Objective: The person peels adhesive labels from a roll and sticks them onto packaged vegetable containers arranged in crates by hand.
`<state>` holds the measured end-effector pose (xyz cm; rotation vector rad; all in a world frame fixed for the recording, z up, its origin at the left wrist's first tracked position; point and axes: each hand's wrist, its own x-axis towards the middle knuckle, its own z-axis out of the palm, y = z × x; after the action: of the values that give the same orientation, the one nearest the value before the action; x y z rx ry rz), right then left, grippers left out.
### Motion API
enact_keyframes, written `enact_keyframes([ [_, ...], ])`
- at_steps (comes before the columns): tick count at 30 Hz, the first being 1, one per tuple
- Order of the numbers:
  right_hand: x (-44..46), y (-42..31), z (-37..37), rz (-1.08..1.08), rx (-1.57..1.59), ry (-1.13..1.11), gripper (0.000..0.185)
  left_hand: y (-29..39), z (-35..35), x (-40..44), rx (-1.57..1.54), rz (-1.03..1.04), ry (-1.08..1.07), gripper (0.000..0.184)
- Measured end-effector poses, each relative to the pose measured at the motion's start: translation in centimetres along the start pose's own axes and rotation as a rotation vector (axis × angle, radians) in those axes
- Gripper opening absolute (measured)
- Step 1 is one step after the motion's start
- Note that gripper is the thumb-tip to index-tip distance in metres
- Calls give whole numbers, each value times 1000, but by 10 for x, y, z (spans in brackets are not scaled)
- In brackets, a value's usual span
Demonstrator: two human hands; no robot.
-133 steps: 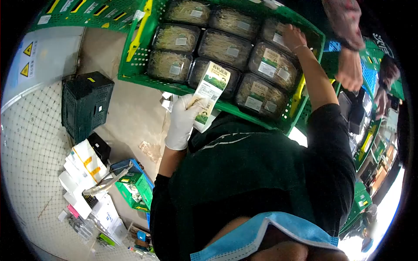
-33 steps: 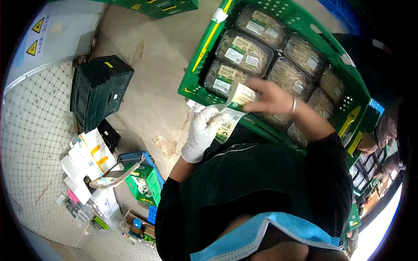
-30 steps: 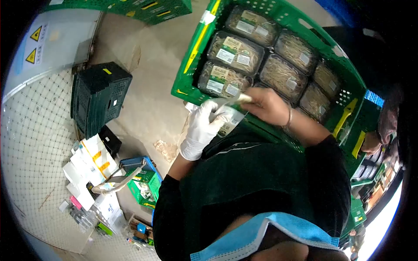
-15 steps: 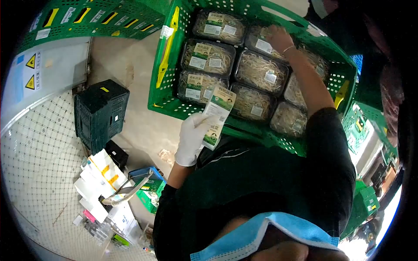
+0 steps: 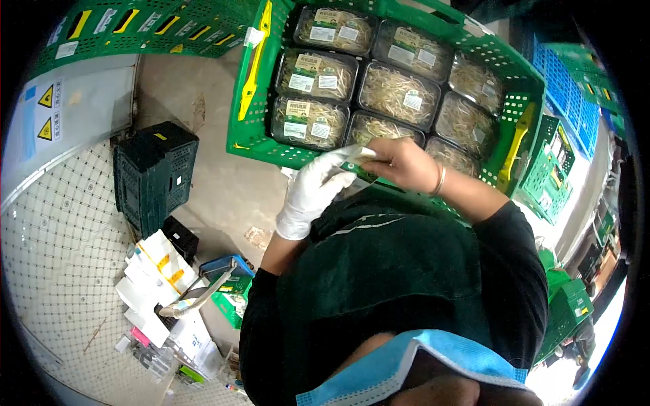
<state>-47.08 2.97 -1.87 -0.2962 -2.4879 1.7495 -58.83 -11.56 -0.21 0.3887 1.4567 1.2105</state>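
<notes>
My left hand (image 5: 311,195), in a white glove, is closed around a strip of green-and-white labels (image 5: 355,163). With bare fingers pinched together, my right hand (image 5: 403,162) grips the strip's other end. Both hands are above the near edge of a green crate (image 5: 263,150). Inside it lie several clear-lidded packs of bean sprouts. The left column, including one pack (image 5: 313,72), carries large green-and-beige labels, as does the top middle pack (image 5: 413,51). A centre pack (image 5: 399,95) and a right-hand pack (image 5: 467,122) show just small white stickers. My hands partly hide the nearest packs.
Green crates with yellow handles (image 5: 162,27) stand at upper left. A dark crate stack (image 5: 154,176) is on the floor at left, with white boxes (image 5: 159,271) and a blue-and-green basket (image 5: 230,284) below it. Blue crates (image 5: 565,95) stand at right.
My right hand has come back from the top middle pack, which now shows a large green label, to the label strip. The strip has tilted in my left hand. The crate appears slightly shifted.
</notes>
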Motion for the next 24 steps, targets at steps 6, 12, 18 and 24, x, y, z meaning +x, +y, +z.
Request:
enact_keyframes([
  [6, 8, 27, -37, 245, -195, 258, 13, -19, -7, -9, 257, 53, 36, 16],
  [12, 57, 148, -41, 201, -846, 68, 38, -42, -58, -37, 70, -90, 208, 11],
  [18, 38, 136, -12, 327, -955, 267, 58, -43, -51, -48, -91, -26, 250, 15],
  [24, 0, -4, 22, 90, -69, -58, 25, -40, -45, -42, -5, 10, 69, 23],
])
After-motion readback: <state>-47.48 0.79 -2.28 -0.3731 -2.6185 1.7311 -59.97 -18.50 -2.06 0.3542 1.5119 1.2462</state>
